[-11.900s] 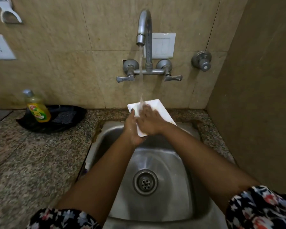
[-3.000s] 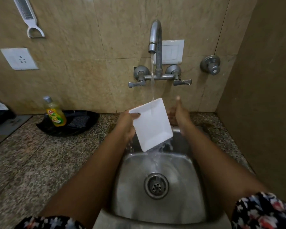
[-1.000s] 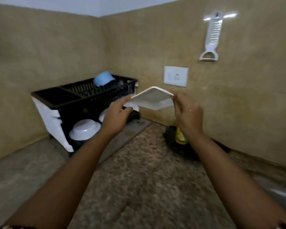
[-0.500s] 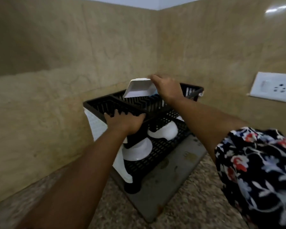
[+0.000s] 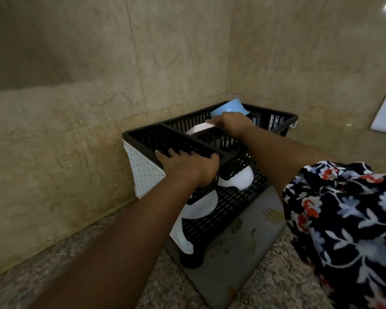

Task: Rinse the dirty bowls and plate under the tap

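White square plate (image 5: 200, 128) is now going down into the black dish rack's (image 5: 274, 121) upper tier at frame centre, no longer raised above it. Right hand (image 5: 231, 123) is gripping its edge; left hand (image 5: 187, 167) is gripping the rack's front rim. Rinse looks done for it.

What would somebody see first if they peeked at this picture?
Probably the black dish rack in the wall corner, with a right hand lowering a white plate into its top tier. The left hand grips the rack's front rim. A blue bowl sits behind, and white bowls rest upside down below.
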